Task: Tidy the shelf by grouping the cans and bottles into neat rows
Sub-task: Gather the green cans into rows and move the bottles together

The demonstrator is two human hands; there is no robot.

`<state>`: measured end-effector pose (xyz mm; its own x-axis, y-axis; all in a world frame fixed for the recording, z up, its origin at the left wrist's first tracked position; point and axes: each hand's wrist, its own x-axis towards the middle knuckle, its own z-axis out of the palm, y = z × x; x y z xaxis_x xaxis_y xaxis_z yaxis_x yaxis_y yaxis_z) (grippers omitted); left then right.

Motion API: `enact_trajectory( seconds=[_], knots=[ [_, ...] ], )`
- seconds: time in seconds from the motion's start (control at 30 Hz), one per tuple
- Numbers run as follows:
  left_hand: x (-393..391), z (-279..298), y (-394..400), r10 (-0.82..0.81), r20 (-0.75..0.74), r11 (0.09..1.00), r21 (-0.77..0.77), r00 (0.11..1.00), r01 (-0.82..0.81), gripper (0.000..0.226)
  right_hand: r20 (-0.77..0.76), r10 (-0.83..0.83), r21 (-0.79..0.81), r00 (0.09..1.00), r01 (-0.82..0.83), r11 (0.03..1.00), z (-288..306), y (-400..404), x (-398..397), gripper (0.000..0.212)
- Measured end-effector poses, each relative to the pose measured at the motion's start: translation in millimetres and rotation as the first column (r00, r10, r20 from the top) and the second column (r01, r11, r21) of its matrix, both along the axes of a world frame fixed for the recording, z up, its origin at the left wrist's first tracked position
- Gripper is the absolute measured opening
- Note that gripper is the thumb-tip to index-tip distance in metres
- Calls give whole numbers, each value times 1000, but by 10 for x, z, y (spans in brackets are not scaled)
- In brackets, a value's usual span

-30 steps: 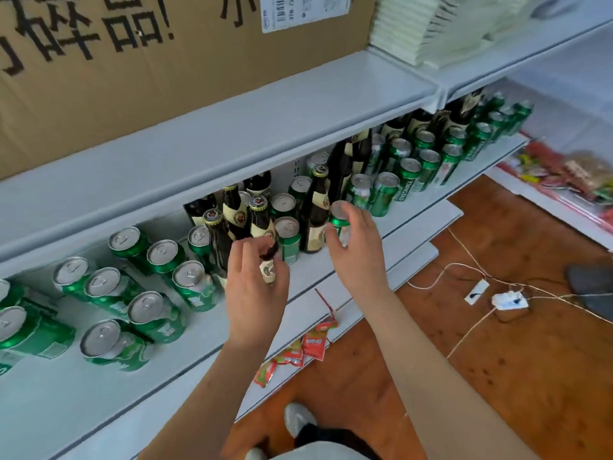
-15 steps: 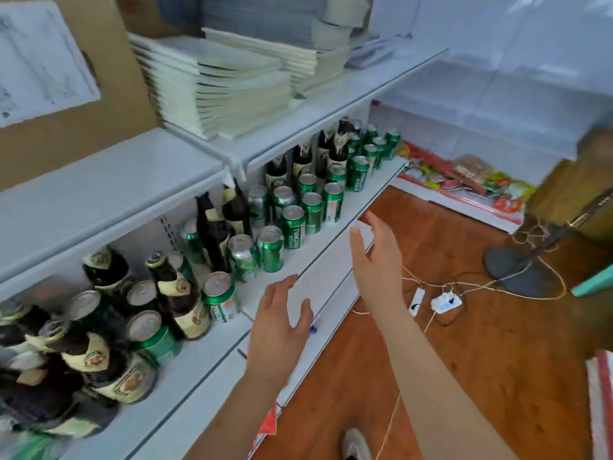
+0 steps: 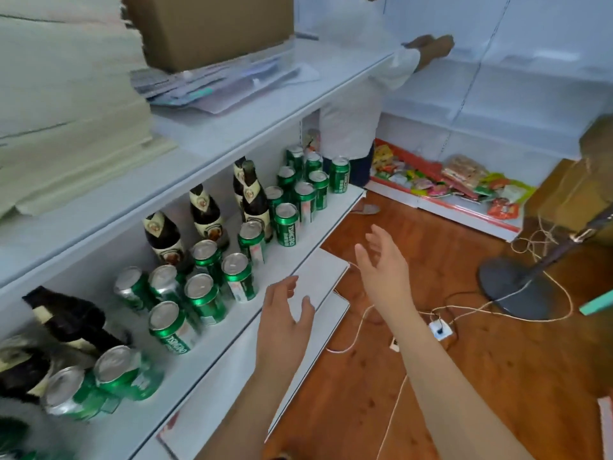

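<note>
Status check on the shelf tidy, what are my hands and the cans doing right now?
Left hand and right hand open, empty, off the shelf. Green cans and brown bottles upright, loosely clustered. Nothing blocking.

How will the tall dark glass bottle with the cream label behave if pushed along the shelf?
The tall dark glass bottle looks top-heavy with its narrow neck, so it may tip. Green cans stand close, so it would probably knock them. Being glass, it is likely fragile.

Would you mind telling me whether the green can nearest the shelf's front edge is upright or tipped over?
Upright: the green can stands on its base with its silver top facing up.
</note>
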<state>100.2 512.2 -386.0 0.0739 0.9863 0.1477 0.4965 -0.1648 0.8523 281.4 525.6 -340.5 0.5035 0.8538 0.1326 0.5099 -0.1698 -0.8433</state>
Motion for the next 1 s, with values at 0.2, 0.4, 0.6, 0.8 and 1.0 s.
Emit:
enact_trajectory(
  seconds=[0.2, 0.4, 0.6, 0.8, 1.0],
  knots=[
    [554, -9, 1196, 165, -110, 985, 64, 980, -159, 37, -47, 0, -84, 999, -4, 996, -301, 979, 559, 52],
    [1023, 82, 2162, 146, -167, 986, 101, 975, -130, 38, -94, 55, -90, 994, -64, 994, -413, 1985, 1084, 44],
    [1354, 69, 2688, 274, -144, 961, 75, 951, -266, 36, -35, 162, -264, 986, -166, 950, -717, 3258, 1645, 82],
    [1744, -32, 2868, 399, -152, 917, 88, 904, -390, 34, -14, 379, -225, 925, -372, 900, -1018, 4059, 1864, 75],
    [1975, 27, 2836, 525, -110, 849, 128, 844, -512, 31, 74, 501, -214, 862, -477, 852, -865, 4113, 2105, 63]
  ],
)
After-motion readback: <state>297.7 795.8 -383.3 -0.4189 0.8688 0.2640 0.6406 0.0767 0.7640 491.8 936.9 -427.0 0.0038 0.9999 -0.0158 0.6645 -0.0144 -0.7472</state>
